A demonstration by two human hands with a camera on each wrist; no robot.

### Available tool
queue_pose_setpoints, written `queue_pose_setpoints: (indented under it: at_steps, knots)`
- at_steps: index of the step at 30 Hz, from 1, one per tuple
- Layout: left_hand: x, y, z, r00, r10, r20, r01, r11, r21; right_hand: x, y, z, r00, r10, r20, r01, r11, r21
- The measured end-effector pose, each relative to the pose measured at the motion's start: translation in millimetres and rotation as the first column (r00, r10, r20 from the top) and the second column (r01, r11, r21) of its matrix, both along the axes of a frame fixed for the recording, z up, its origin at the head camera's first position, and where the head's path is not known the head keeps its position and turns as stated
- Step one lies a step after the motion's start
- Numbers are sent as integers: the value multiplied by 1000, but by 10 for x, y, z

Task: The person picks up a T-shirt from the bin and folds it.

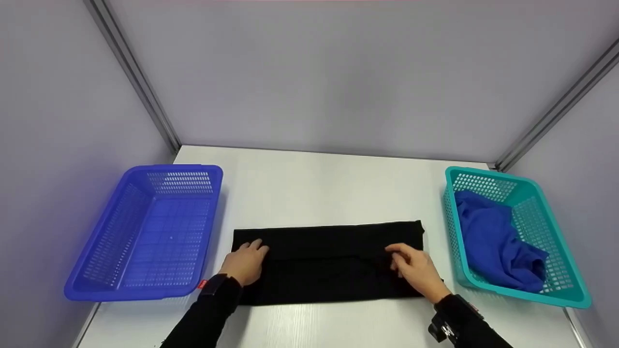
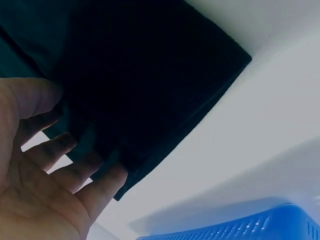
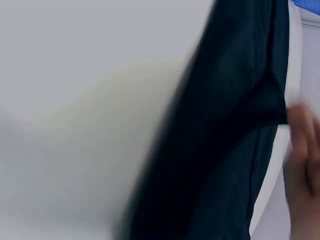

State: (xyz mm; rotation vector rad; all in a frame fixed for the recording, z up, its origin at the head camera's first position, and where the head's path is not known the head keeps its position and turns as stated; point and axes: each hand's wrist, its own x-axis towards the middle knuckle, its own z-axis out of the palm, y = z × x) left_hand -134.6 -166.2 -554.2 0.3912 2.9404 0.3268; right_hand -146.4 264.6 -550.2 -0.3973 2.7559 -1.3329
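A black cloth (image 1: 329, 280), folded into a long flat rectangle, lies across the white table, with a crease along its middle. My left hand (image 1: 244, 263) rests on its left end; in the left wrist view, the fingers (image 2: 107, 187) lie loosely extended against the dark fabric near a corner. At the right end, my right hand (image 1: 413, 268) is over the cloth with bent fingers. The right wrist view, blurred, shows a flap of the cloth (image 3: 267, 102) raised from the crease to the fingertips, which seem to pinch it. The exact grip is hidden.
A blue plastic basket (image 1: 213, 232) stands left of the cloth. On the right is a teal basket (image 1: 561, 237) holding a crumpled blue cloth (image 1: 498, 241). Grey panels (image 1: 329, 77) enclose the white table (image 1: 329, 188) at the back and both sides.
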Motion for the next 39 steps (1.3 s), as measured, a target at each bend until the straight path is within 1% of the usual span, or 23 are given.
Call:
queue_pose_setpoints:
  at_steps: [1, 3, 4, 7, 8, 10, 11, 13, 14, 16, 17, 19, 21, 23, 25, 27, 28, 29, 30, 31, 34, 37, 39]
  knots:
    - [-3, 0, -3, 1000, -1, -4, 1, 1000, -1, 3, -12, -6, 999, -39, -32, 41, 998, 45]
    - [-11, 2, -6, 1000, 2, -7, -2, 1000, -1, 9, -32, -32, 995, -68, -67, 77, 986, 148]
    - [-14, 2, -9, 1000, 3, -7, -3, 1000, -3, 14, -40, -48, 996, -62, -57, 72, 977, 199]
    - [-21, 6, -23, 1000, 9, -2, -9, 1000, -12, 39, -65, -114, 1000, -10, 1, 9, 944, 329]
    - [-22, 7, -27, 1000, 8, -3, -8, 1000, -13, 47, -73, -137, 1000, 3, -4, -1, 933, 360]
    - [-23, 8, -40, 1000, 5, -2, -5, 1000, -15, 60, -91, -173, 998, 38, -47, -18, 927, 375]
    - [-22, 7, -42, 1000, 3, -4, -3, 1000, -14, 64, -99, -184, 994, 70, -85, -35, 933, 359]
    - [-20, 4, -49, 1000, 1, -9, -1, 1000, -11, 71, -109, -194, 976, 159, -149, -105, 942, 319]
    - [-19, 2, -48, 1000, 1, -11, -2, 1000, -10, 71, -109, -195, 964, 212, -162, -156, 941, 301]
    - [-15, -6, -50, 1000, 4, -15, -5, 1000, -12, 78, -107, -195, 938, 304, -165, -248, 924, 292]
    - [-14, -9, -49, 1000, 6, -17, -6, 1000, -14, 85, -108, -195, 930, 333, -157, -276, 913, 300]
    - [-11, -16, -52, 1000, 5, -19, -6, 1000, -15, 108, -115, -189, 926, 354, -129, -286, 884, 371]
    - [-6, -21, -50, 1000, -1, -22, 1, 1000, -11, 135, -137, -186, 932, 341, -126, -247, 847, 471]
    - [3, -29, -50, 999, -18, -26, 17, 1000, -10, 162, -171, -181, 937, 321, -137, -189, 797, 574]
    - [15, -40, -54, 998, -49, -30, 48, 999, -20, 173, -208, -182, 940, 300, -164, -118, 737, 666]
    - [32, -49, -62, 995, -94, -27, 93, 995, -36, 165, -242, -191, 947, 268, -176, -57, 681, 730]
    - [42, -50, -70, 992, -122, -23, 121, 992, -47, 149, -258, -202, 956, 242, -165, -39, 665, 745]
    - [52, -44, -77, 988, -151, -16, 150, 987, -55, 124, -272, -215, 967, 210, -143, -33, 661, 750]
    - [63, -34, -90, 983, -182, -9, 181, 981, -67, 90, -290, -227, 977, 179, -114, -35, 665, 746]
    - [73, -17, -102, 977, -213, -1, 212, 974, -78, 48, -311, -239, 987, 144, -77, -42, 680, 732]
    - [102, 73, -142, 955, -295, 15, 295, 950, -104, -117, -406, -241, 998, 53, 41, -67, 763, 642]
    - [134, 203, -167, 932, -362, 11, 360, 925, -122, -287, -537, -221, 994, 41, 98, -90, 810, 579]
    - [162, 302, -170, 917, -398, 3, 395, 910, -125, -373, -631, -216, 991, 77, 108, -125, 810, 573]
